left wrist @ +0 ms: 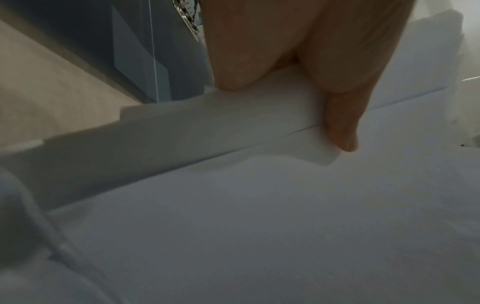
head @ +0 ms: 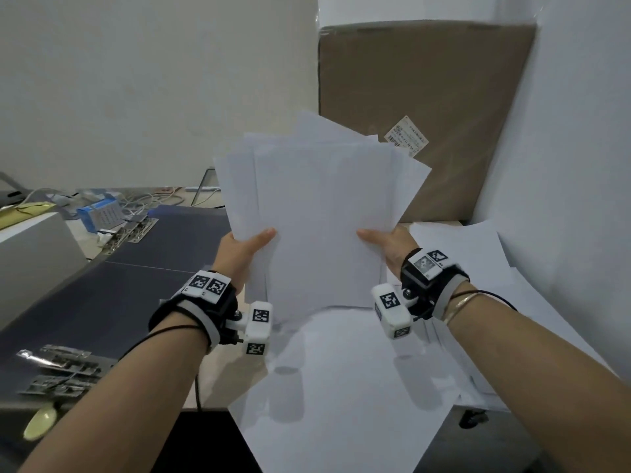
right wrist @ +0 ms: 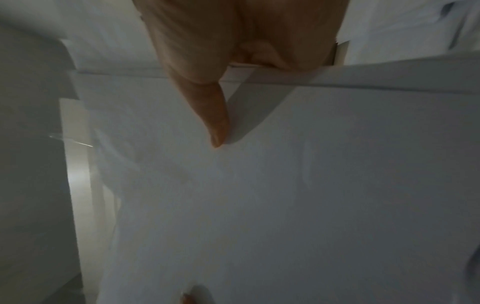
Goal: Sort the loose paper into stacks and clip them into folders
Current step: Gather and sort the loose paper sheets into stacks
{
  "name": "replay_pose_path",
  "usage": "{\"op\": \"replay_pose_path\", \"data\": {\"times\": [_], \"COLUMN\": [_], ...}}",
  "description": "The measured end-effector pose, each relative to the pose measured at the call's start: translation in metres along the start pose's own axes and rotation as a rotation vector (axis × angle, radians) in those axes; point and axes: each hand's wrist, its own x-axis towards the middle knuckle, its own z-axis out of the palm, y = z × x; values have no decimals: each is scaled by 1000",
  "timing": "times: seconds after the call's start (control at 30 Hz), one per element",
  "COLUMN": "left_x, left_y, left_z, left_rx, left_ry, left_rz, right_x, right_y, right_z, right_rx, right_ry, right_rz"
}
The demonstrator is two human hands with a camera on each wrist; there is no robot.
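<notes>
- Loose white paper sheets (head: 321,216), unevenly fanned, are held up above the table.
- Left hand (head: 244,249) grips their left edge, thumb on top.
- Right hand (head: 389,245) grips their right edge likewise.

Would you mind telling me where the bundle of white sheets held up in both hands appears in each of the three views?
Head: the bundle of sheets stands at centre, left hand and right hand gripping its lower edges.
Left wrist: it fills the lower frame, thumb on top.
Right wrist: it fills the centre and bottom.
Shared landmark: a thumb pressed on the top sheet, seen in every view.
</notes>
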Motion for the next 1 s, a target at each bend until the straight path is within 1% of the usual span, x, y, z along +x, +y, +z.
{"op": "replay_pose_path", "data": {"times": [0.07,0.13,0.23,0.27,0.33,0.43,0.53,0.6,0.63,0.7,0.77,0.87,0.93,1.0], "left_x": [2,2,0,0,1,2,4,8,9,10,10,8,6,5], "left_y": [2,3,11,14,21,28,30,27,27,24,18,-3,-16,-20], "left_z": [-7,-14,-17,-16,-12,-8,-9,-11,-11,-11,-12,-21,-26,-30], "left_rx": [4,35,127,153,197,211,172,134,123,120,126,139,156,176], "left_ry": [-52,-135,-274,-291,-280,-251,-160,-99,-91,-110,-130,-124,-138,-195], "left_rz": [3,5,14,31,76,169,191,199,197,170,138,66,-12,-72], "right_x": [-2,-4,0,0,1,0,0,0,-2,-3,-1,1,2,2], "right_y": [-9,-13,-11,-11,-13,-19,-20,-16,-16,-14,-11,-5,-2,1], "right_z": [-3,-6,-4,-1,6,17,19,19,20,25,27,28,24,20], "right_rx": [60,103,17,-4,-29,-2,62,76,60,-43,-88,1,24,-5], "right_ry": [-61,-170,-256,-263,-255,-171,-71,-45,-40,-20,-12,-2,-26,-99], "right_rz": [-22,-29,-3,2,-13,-87,-126,-118,-111,-120,-131,-123,-71,3]}}
